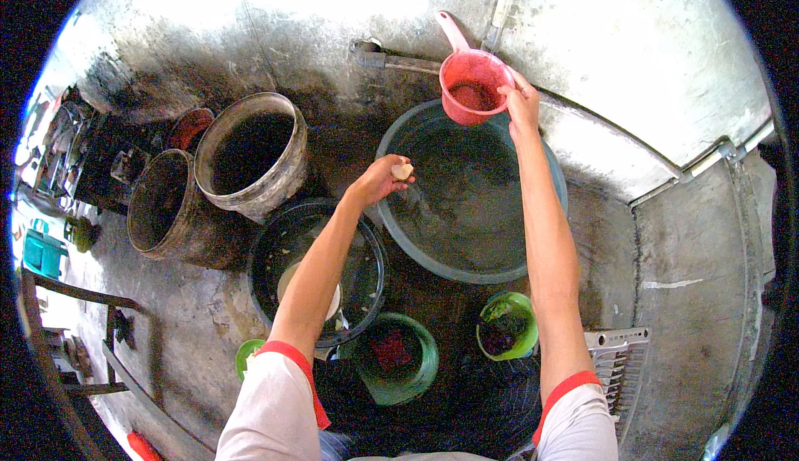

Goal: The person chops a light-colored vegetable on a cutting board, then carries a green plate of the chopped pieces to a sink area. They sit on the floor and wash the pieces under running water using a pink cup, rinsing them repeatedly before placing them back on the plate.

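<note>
My right hand [523, 102] grips the rim of a red plastic water dipper [465, 111], whose handle points up and away from me. The dipper is held over the far edge of a large grey-green plastic tub [399, 230]. Between the fingers of my left hand [377, 181] is a small pale piece [401, 171], which I cannot identify for certain. That hand is at the tub's left rim. Below my left forearm stands a black basin [382, 261] with a pale round object [334, 302] partly hidden by the arm.
Two stained buckets [249, 202] [156, 250] stand at the left. Near me are a green tub [427, 367] with something red inside and a green container [530, 324] holding leafy matter. A white plastic crate [618, 339] stands at right. A pipe [412, 65] runs along the wall.
</note>
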A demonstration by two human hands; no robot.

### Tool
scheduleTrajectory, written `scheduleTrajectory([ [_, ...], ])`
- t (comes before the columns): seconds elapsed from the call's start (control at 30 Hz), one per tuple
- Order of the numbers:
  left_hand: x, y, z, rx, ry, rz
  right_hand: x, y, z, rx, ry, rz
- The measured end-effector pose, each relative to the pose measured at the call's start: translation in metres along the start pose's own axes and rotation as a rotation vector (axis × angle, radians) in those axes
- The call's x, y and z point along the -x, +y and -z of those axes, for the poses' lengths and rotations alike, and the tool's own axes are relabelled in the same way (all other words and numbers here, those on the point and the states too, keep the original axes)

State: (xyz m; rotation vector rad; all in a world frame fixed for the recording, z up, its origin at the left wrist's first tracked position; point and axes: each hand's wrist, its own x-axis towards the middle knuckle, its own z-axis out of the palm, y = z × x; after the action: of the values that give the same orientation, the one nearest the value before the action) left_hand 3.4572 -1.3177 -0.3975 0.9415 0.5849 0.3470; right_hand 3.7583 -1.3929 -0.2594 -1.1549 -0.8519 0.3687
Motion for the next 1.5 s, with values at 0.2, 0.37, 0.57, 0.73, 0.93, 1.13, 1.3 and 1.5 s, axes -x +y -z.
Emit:
scheduleTrajectory([
  [0.2, 0.006, 0.003, 0.002, -0.116, -0.081, -0.034, -0.001, 0.003, 0.0, -0.042, 0.01, -0.019],
  [0.37, 0.008, 0.001, -0.001, -0.238, -0.07, -0.073, 0.0, 0.003, -0.001, -0.051, 0.038, -0.048],
  [0.57, 0.0, 0.0, 0.001, -0.111, -0.001, 0.049, 0.001, 0.004, -0.004, -0.059, 0.09, -0.07],
  [0.73, 0.004, 0.001, 0.002, -0.023, -0.007, 0.024, 0.001, 0.006, -0.002, -0.074, 0.034, -0.013],
  [0.93, 0.008, 0.003, -0.002, -0.181, -0.064, -0.001, 0.001, 0.005, -0.004, -0.089, 0.037, -0.024],
  [1.13, 0.007, 0.004, -0.002, -0.011, -0.005, 0.055, 0.005, -0.003, -0.004, -0.079, 0.026, -0.014],
  [1.3, 0.006, 0.004, -0.002, -0.005, -0.027, 0.049, 0.005, -0.006, -0.004, -0.093, 0.044, -0.027],
  [1.5, 0.007, 0.004, -0.003, 0.007, -0.016, 0.053, 0.004, -0.005, -0.003, -0.092, 0.061, -0.059],
])
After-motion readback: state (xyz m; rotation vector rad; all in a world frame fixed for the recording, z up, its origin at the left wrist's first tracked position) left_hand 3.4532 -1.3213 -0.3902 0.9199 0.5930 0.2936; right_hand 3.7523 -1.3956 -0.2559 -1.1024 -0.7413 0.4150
